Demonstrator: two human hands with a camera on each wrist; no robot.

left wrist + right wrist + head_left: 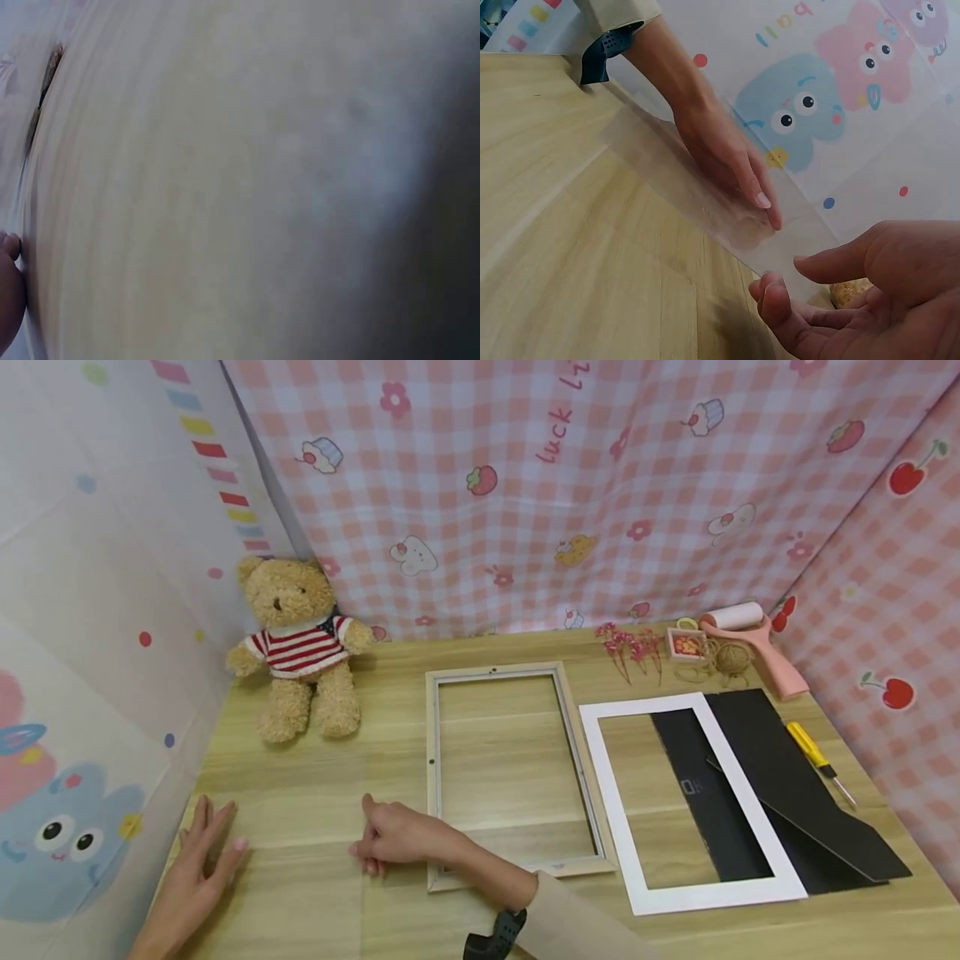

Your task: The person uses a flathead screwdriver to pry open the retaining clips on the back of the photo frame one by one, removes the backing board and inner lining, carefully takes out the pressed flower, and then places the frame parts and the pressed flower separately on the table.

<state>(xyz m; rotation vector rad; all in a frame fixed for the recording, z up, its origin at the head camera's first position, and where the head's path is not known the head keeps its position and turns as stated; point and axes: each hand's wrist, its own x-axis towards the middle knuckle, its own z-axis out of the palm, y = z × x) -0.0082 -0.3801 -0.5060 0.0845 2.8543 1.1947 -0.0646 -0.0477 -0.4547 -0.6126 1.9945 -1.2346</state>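
A clear thin sheet (300, 814) lies on the wooden table (315, 902) at the front left. My left hand (198, 860) lies flat on its left end, fingers straight. In the right wrist view the left hand (720, 150) presses the clear sheet (652, 157) down with its fingertips. My right hand (390, 837) is at the sheet's right end, reaching across the lower left corner of an empty wooden picture frame (432, 760). The right hand (855, 300) has its thumb out and its fingers loosely curled, with a gap between them. The left wrist view is a blur of table (225, 187).
A white mat board (705, 897) overlaps a black backing board (795, 777) right of the frame. A yellow screwdriver (813, 758), pink lint roller (750, 635), twine (731, 656), small box (686, 645) and dried flowers (633, 647) sit back right. A teddy bear (300, 643) sits back left. Cloth walls enclose the table.
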